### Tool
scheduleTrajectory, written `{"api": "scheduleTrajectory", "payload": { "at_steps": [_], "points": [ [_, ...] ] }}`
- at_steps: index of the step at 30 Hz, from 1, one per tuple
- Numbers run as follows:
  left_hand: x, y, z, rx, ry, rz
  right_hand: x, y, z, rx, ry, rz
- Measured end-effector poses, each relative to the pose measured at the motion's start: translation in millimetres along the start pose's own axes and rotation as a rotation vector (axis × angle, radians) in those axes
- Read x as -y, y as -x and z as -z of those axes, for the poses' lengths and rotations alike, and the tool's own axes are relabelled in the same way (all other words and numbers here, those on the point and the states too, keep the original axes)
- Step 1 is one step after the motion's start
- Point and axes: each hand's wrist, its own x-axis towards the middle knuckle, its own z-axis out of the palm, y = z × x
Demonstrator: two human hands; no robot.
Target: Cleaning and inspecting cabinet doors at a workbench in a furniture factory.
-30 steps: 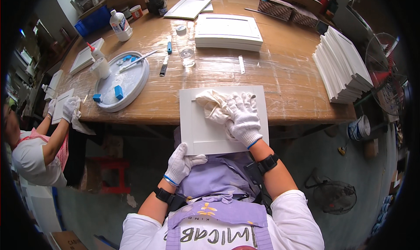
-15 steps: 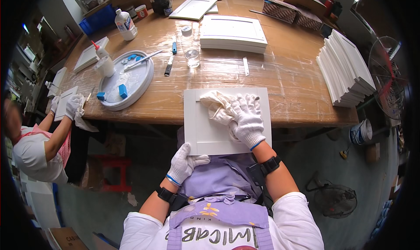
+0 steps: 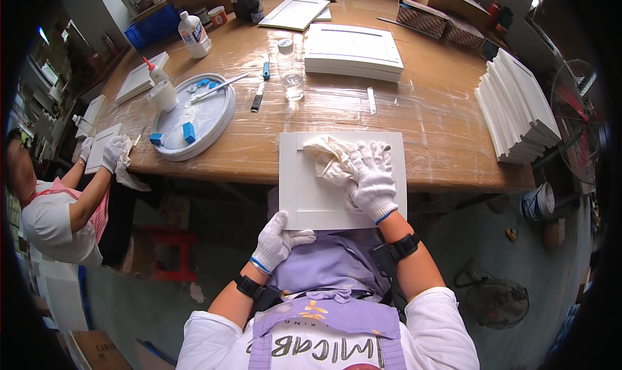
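A white framed panel (image 3: pixel 311 198) rests partly on the table's near edge and partly over my lap. My left hand (image 3: pixel 275 242), in a white knit glove, grips its lower left corner, with the thumb along the side and the fingers at the bottom edge. On the panel's upper part lies a crumpled cream cloth (image 3: pixel 329 156). My right hand (image 3: pixel 374 183), gloved too, presses the cloth against the panel; part of the cloth is hidden beneath the palm.
A round tray (image 3: pixel 228 114) with blue blocks and a white-handled tool stands left, near a clear bottle (image 3: pixel 291 85). White panels are stacked at the back (image 3: pixel 353 46) and right (image 3: pixel 518 111). At left, a co-worker's gloved hand (image 3: pixel 113 153) holds another panel.
The whole view has shifted slightly, so the scene sits a little further right. Both hands keep nearly the same places on the panel and cloth.
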Motion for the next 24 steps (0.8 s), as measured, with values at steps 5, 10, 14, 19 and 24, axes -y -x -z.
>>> {"api": "scheduleTrajectory", "payload": {
  "at_steps": [5,10,14,19,24],
  "points": [
    [0,2,-1,-0.002,-0.007,-0.015,-2,0,-3,-0.006,0.061,0.041],
    [1,0,-1,0.004,-0.001,-0.030,-8,3,-2,-0.022,0.061,0.050],
    [1,0,2,-0.001,-0.003,-0.038,-25,12,11,-0.150,0.087,0.118],
    [1,1,3,-0.030,0.008,-0.038,-116,93,57,-0.195,0.165,-0.432],
    [0,1,6,-0.007,0.037,0.016,-276,270,170,-0.377,0.259,-1.328]
  ]
}}
